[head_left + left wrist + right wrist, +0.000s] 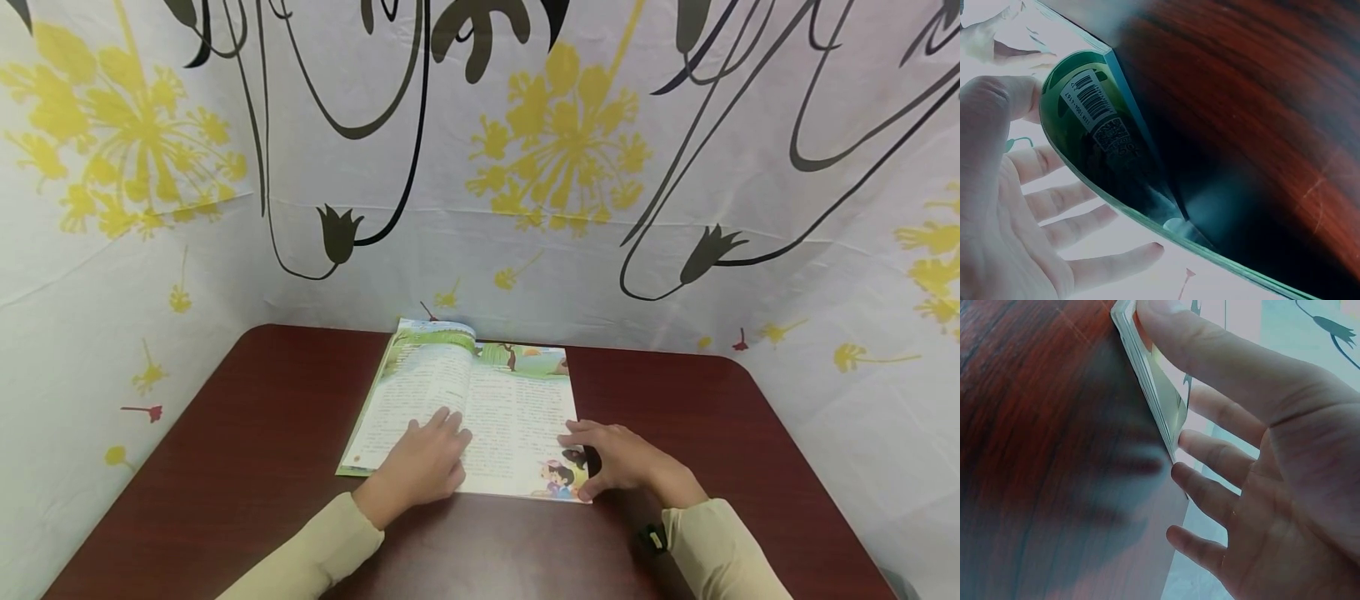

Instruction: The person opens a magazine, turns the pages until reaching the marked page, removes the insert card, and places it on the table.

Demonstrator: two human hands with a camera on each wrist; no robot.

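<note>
An open picture book (491, 450) lies on the table, with printed text and coloured drawings on its pages. Spread over the lower part of the left page, close to the spine, is my left hand (420, 462). In the left wrist view, its fingers are extended beside the curved-up cover (1085, 150), which carries a barcode label. My right hand (626, 458) touches the book's lower right corner, thumb at the bottom edge and fingers along the side. The right wrist view shows that thumb against the page edges (1144, 372), the other fingers spread and fairly straight.
The dark red-brown table (225, 500) has rounded far corners. Behind it and at both sides hangs a pale cloth (420, 275) printed with yellow flowers and dark stems. A dark band (652, 539) sits at the right wrist.
</note>
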